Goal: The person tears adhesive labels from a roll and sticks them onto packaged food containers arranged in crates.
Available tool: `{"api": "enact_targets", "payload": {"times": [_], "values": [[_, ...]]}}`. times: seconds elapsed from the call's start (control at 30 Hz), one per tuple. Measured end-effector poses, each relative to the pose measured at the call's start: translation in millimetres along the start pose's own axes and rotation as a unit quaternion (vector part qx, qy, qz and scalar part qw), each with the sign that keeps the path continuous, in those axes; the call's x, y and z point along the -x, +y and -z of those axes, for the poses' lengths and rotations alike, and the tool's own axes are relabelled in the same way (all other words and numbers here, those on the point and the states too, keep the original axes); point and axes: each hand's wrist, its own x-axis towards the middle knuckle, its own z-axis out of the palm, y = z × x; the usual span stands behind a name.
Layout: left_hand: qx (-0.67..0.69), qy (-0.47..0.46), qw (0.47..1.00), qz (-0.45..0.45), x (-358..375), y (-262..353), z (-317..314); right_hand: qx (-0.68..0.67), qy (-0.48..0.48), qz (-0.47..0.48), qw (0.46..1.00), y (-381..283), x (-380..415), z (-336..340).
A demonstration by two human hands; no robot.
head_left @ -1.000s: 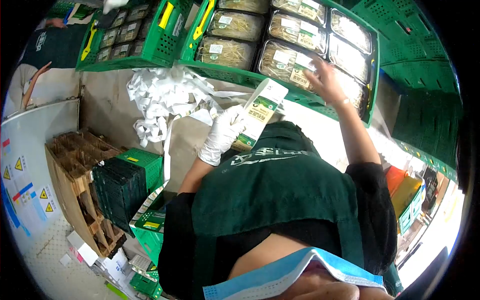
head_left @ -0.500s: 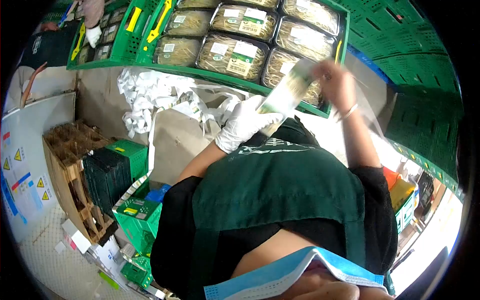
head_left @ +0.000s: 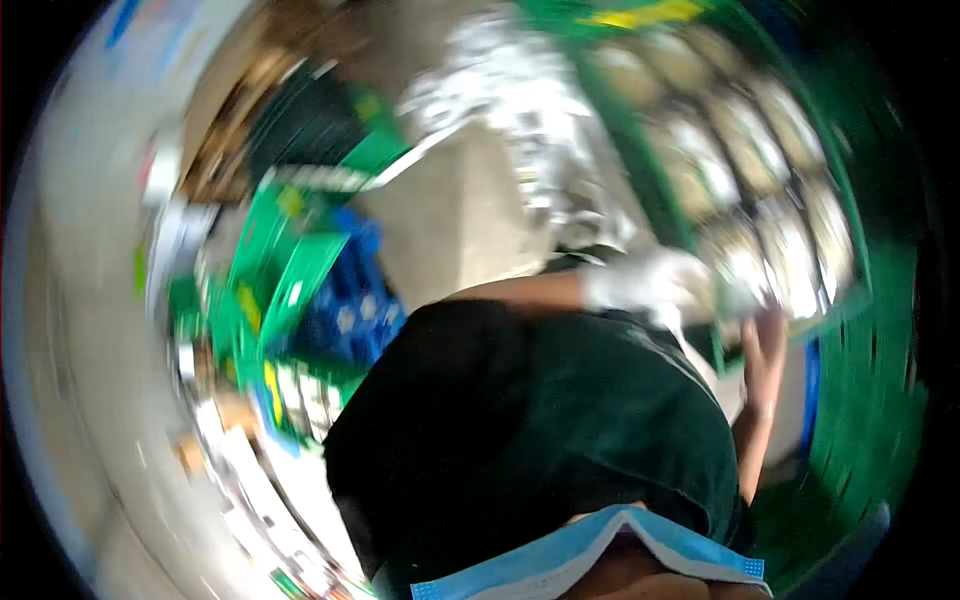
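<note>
The whole view is smeared by motion. My left hand (head_left: 662, 290), in a white glove, is at the near left edge of a green crate (head_left: 630, 130), its fingers blurred together. Bare and close beside it, my right hand (head_left: 765, 345) reaches up to the crate's near edge, fingers against the nearest packs. Whether either hand holds something I cannot tell. Inside the crate, clear-topped packs (head_left: 735, 255) of pale, thin strands lie in rows, several with white labels.
Crumpled white paper strips (head_left: 510, 100) are heaped left of the crate. Green crates (head_left: 265, 260) stand at left, with blue plastic (head_left: 350, 310) in one. Brown wooden pallets (head_left: 225, 130) lie behind them. A green crate wall (head_left: 880, 400) rises on the right.
The view has swung left, so the crate of packs now sits at right. My hands have moved closer together by its near edge. The label strip held earlier no longer shows clearly.
</note>
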Motion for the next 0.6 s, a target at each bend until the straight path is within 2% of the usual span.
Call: {"api": "enact_targets", "payload": {"times": [0.03,0.07,0.1,0.13,0.17,0.2,0.23,0.27,0.33,0.37,0.43,0.47,0.5,0.53,0.57,0.6], "values": [[-0.058,0.029,0.998,0.001,3.4,13.3,-3.3,0.075,0.047,0.017,0.996,18.6,-0.2,-6.5],[-0.294,0.044,0.954,0.021,6.5,27.8,1.3,0.102,0.018,0.053,0.993,27.8,-4.4,-5.4],[-0.439,0.053,0.897,-0.003,9.2,35.3,8.2,0.182,-0.023,0.020,0.983,20.7,-10.8,-7.5],[-0.415,0.062,0.908,-0.016,10.9,44.8,10.2,0.192,-0.039,0.010,0.981,10.4,-15.4,-14.9],[-0.333,0.118,0.930,-0.103,8.7,38.6,6.2,0.202,-0.056,0.000,0.978,-0.2,-20.7,-22.6],[-0.247,0.165,0.936,-0.192,6.4,31.8,2.0,0.140,-0.064,0.005,0.988,-6.7,-21.0,-36.2],[-0.258,0.157,0.942,-0.147,9.0,31.1,1.9,0.118,-0.039,0.055,0.991,-9.1,-20.6,-49.9],[-0.264,0.144,0.948,-0.104,7.6,30.4,-0.4,0.116,-0.006,0.045,0.992,-10.9,-20.0,-52.4],[-0.318,0.219,0.914,-0.129,3.9,25.3,1.0,0.286,0.030,0.062,0.956,-12.0,-31.0,-36.2],[-0.365,0.203,0.903,-0.095,7.8,33.5,4.7,0.270,0.054,0.112,0.955,-15.2,-31.7,-40.0],[-0.420,0.174,0.889,-0.053,8.0,45.3,10.5,0.260,0.023,0.096,0.960,-20.2,-32.2,-38.1],[-0.425,0.152,0.888,-0.084,2.4,54.2,9.2,0.268,0.022,0.095,0.958,-21.0,-29.7,-35.0],[-0.423,0.179,0.858,-0.231,-8.6,40.3,8.5,0.269,0.025,0.095,0.958,-27.4,-24.3,-38.5],[-0.343,0.063,0.924,-0.158,-15.6,54.0,7.8,0.273,0.036,0.092,0.957,-37.8,-21.7,-40.5],[-0.090,-0.009,0.987,-0.133,-24.7,41.5,1.3,0.246,0.033,0.028,0.968,-45.6,-19.0,-39.8],[-0.050,-0.021,0.997,-0.050,-26.2,57.1,-6.3,0.272,0.052,0.066,0.959,-41.7,-17.1,-34.0]]}}
